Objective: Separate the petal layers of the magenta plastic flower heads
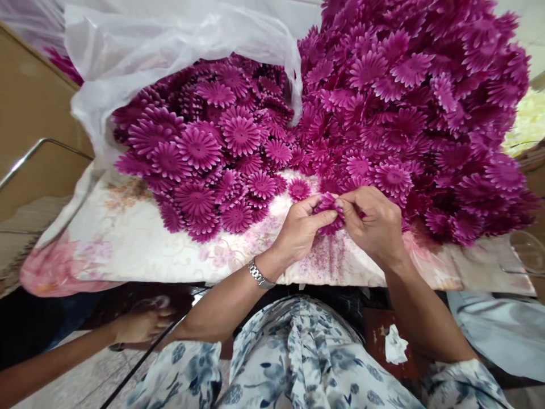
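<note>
Both my hands meet over a small stack of magenta fabric flowers (pixel 330 204) just above the floral cloth (pixel 128 238). My left hand (pixel 300 227), with a metal watch on its wrist, pinches the stack from the left with thumb and fingers. My right hand (pixel 374 218) pinches the same stack from the right, fingers curled. A large heap of the same magenta flowers (pixel 409 96) rises behind my hands. More of them spill out of a clear plastic bag (pixel 140 51) at the left.
The cloth covers a low surface whose near edge runs across the middle. A metal bar (pixel 29 156) and a brown panel stand at the left. Someone's bare foot (pixel 140 324) rests on the floor at lower left. Pale yellow flowers (pixel 525 122) lie at far right.
</note>
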Motion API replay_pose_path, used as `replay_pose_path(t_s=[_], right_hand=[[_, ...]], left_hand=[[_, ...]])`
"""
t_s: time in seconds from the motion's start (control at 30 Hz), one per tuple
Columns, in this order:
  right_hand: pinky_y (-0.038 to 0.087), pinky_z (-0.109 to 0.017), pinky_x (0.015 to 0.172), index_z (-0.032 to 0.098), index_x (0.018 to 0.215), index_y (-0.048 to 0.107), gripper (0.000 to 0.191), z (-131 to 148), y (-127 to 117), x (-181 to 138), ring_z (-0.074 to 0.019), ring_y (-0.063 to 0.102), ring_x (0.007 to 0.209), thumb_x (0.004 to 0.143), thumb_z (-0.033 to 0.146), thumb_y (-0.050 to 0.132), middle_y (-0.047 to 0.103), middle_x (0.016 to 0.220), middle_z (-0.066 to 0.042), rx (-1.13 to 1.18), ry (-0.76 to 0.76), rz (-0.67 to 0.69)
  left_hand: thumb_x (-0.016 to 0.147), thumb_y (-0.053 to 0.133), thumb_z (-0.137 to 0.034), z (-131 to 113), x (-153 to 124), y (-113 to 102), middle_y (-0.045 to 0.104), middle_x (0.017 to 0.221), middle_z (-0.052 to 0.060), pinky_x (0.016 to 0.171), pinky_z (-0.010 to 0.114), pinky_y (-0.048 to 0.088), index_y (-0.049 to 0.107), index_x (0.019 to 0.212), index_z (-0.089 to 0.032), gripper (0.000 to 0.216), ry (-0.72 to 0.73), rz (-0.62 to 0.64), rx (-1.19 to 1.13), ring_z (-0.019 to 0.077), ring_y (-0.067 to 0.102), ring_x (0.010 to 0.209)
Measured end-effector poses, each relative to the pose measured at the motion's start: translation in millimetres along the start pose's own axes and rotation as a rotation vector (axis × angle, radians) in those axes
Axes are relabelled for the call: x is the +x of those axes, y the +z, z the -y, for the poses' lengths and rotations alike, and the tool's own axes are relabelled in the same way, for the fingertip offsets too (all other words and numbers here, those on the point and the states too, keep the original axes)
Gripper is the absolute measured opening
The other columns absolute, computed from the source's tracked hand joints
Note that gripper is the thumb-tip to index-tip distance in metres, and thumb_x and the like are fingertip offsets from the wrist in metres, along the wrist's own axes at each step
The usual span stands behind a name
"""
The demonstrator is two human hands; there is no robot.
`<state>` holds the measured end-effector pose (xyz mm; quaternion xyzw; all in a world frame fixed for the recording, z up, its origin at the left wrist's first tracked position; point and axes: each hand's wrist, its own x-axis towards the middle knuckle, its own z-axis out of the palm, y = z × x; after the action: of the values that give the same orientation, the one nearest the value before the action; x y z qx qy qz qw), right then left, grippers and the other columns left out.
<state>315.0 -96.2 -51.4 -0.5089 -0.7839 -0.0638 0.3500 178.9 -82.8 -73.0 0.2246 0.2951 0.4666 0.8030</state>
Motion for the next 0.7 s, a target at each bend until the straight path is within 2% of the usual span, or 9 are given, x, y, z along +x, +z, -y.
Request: replay_pose_path(t_s=[0.07,0.2,0.37,0.43,0.5,0.53,0.6,0.7], right_hand=[[0.043,-0.025,0.062,0.019,0.072,0.056,0.015,1,0,0,-0.0125,0.056,0.065,0.087,0.018,0.053,0.063,0.066,-0.001,-0.016,-0.01,-0.001],[0.041,-0.027,0.061,0.021,0.07,0.052,0.017,-2,-8,3,-0.0131,0.053,0.063,0.087,0.018,0.053,0.06,0.064,0.0,-0.097,-0.017,-0.053],[0.038,-0.03,0.062,0.022,0.067,0.052,0.023,-24,-33,12,-0.0154,0.052,0.064,0.089,0.028,0.051,0.057,0.064,-0.003,-0.286,0.088,-0.12],[0.04,-0.035,0.068,0.02,0.074,0.059,0.022,-36,-42,15,-0.019,0.054,0.071,0.089,0.035,0.051,0.06,0.07,-0.007,-0.435,0.148,-0.125],[0.04,-0.041,0.076,0.018,0.09,0.064,0.024,-41,-47,16,-0.0245,0.057,0.084,0.086,0.04,0.055,0.064,0.085,-0.013,-0.54,0.176,-0.135],[0.041,-0.042,0.079,0.016,0.096,0.065,0.028,-39,-46,15,-0.0263,0.057,0.089,0.085,0.041,0.057,0.065,0.092,-0.015,-0.532,0.168,-0.132],[0.043,-0.04,0.078,0.017,0.094,0.066,0.026,-28,-38,12,-0.0249,0.057,0.09,0.082,0.039,0.062,0.066,0.093,-0.013,-0.379,0.109,-0.078],[0.045,-0.03,0.069,0.018,0.08,0.063,0.014,-5,-19,5,-0.0166,0.057,0.075,0.082,0.032,0.064,0.065,0.076,-0.004,-0.05,0.029,0.096]], left_hand=[[0.053,0.08,-0.015,2,1,0,0.069,0.069,0.0,0.066,0.018,0.047,0.073,0.075,-0.015,0.023,0.03,0.011,0.034,0.0069,0.059,0.063],[0.055,0.076,-0.014,1,2,-1,0.066,0.056,-0.001,0.053,0.018,0.042,0.073,0.07,-0.014,0.016,0.02,-0.045,0.074,0.0061,0.055,0.05],[0.055,0.075,-0.014,0,1,-2,0.065,0.056,-0.002,0.051,0.019,0.042,0.071,0.068,-0.014,0.013,0.034,-0.047,0.096,0.006,0.053,0.046],[0.057,0.075,-0.014,0,1,-2,0.065,0.057,-0.002,0.052,0.019,0.042,0.071,0.07,-0.015,0.014,0.039,-0.047,0.103,0.0055,0.053,0.048],[0.058,0.074,-0.014,0,1,-3,0.065,0.058,-0.003,0.054,0.018,0.041,0.07,0.072,-0.015,0.015,0.042,-0.043,0.109,0.0049,0.052,0.05],[0.058,0.074,-0.014,1,1,-3,0.065,0.058,-0.003,0.054,0.018,0.041,0.07,0.072,-0.015,0.015,0.044,-0.035,0.11,0.0046,0.052,0.051],[0.058,0.074,-0.014,1,1,-3,0.064,0.059,-0.004,0.057,0.017,0.042,0.07,0.073,-0.015,0.015,0.05,-0.011,0.104,0.0043,0.053,0.053],[0.057,0.074,-0.012,1,0,-3,0.063,0.06,-0.004,0.055,0.016,0.042,0.069,0.074,-0.016,0.018,0.062,-0.024,0.08,0.0042,0.054,0.054]])
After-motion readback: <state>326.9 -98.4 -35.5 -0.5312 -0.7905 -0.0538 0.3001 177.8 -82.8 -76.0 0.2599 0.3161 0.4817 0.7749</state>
